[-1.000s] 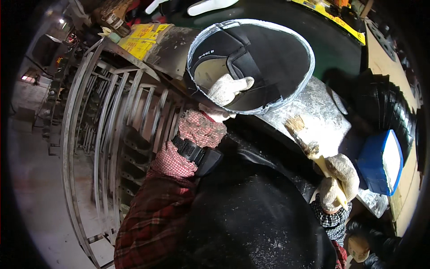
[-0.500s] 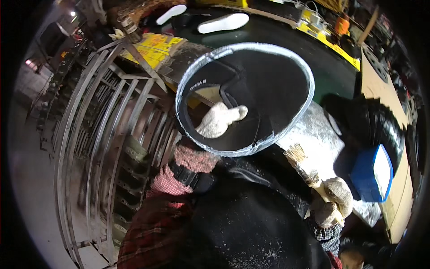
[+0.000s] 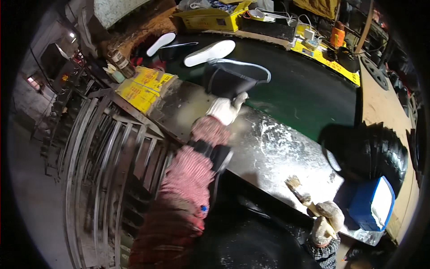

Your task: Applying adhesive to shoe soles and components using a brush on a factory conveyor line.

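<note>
Shifted to upper centre, the white-rimmed black shoe upper [image 3: 235, 75] meets the left hand [image 3: 225, 110], whose blurred grip I cannot tell; lower right, the right hand [image 3: 328, 219] closes round a brush [image 3: 299, 190].

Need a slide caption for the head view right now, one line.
Gloved left hand at a black pale-rimmed piece; gloved right hand holding a brush near a blue tub.

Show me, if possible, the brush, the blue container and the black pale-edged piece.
Brush [image 3: 302, 196]: head view, on the part behind its bristles.
Blue container [image 3: 363, 208]: head view, on its side wall.
Black pale-edged piece [image 3: 231, 80]: head view, on its dark face.
</note>
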The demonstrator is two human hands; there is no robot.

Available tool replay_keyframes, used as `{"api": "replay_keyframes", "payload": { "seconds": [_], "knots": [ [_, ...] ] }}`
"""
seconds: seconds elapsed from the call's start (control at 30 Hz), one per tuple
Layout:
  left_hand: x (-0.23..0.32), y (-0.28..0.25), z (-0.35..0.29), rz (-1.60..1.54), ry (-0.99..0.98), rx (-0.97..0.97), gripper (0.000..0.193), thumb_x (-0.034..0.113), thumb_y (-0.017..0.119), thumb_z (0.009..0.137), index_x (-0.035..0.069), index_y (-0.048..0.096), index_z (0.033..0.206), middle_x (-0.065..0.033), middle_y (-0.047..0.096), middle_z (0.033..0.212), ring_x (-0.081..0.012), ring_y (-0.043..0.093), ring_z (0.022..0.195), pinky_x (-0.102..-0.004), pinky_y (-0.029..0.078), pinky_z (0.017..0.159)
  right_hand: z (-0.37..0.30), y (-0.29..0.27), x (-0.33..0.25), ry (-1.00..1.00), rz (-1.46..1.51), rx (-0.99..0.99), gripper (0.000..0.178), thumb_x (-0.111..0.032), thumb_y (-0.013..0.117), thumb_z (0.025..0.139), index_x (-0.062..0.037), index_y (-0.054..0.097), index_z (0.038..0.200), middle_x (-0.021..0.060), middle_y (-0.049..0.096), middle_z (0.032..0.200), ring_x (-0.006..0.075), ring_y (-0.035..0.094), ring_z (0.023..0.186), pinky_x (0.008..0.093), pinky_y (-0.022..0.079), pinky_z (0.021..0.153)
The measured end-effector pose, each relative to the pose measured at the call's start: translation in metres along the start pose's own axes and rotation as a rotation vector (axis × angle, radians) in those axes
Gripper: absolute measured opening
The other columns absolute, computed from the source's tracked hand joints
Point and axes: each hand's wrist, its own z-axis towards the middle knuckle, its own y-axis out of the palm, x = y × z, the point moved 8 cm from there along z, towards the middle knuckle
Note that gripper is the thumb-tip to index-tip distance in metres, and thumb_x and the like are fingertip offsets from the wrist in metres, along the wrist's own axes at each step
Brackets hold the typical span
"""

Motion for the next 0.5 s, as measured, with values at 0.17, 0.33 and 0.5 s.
{"api": "replay_keyframes", "payload": {
  "seconds": [0.17,0.33,0.5],
  "knots": [
    [0.039,-0.034,-0.036,-1.188,-0.264,0.206,0.032,0.020,0.062,0.092,0.019,0.061,0.124,-0.0062,0.066,0.080,-0.0153,0.062,0.061,-0.0249,0.053,0.052,-0.013,-0.010,0.026,0.124,0.044,0.184,0.026,-0.017,0.058,0.083,0.0072,0.061,0.091,0.0189,0.065,0.086,0.0285,0.064,0.078,0.0382,0.051,0.072],
    [0.050,-0.102,-0.165,-0.030,0.197,0.179,0.031,0.033,0.054,0.094,0.015,0.062,0.119,-0.0096,0.069,0.101,-0.0263,0.068,0.088,-0.0384,0.053,0.079,0.006,0.028,-0.019,-0.054,-0.007,0.051,0.044,-0.035,0.054,0.095,0.0069,0.058,0.106,0.0144,0.062,0.080,0.0176,0.057,0.060,0.0261,0.044,0.054],
    [-0.082,-0.191,-0.451,0.693,-0.184,0.286,0.028,0.022,0.057,0.088,0.006,0.065,0.109,-0.0163,0.065,0.104,-0.0309,0.063,0.096,-0.0402,0.052,0.081,0.011,0.099,-0.051,0.009,0.171,-0.211,0.039,-0.030,0.056,0.093,0.0074,0.060,0.104,0.0161,0.066,0.080,0.0197,0.061,0.065,0.0303,0.048,0.061]
  ]
}}
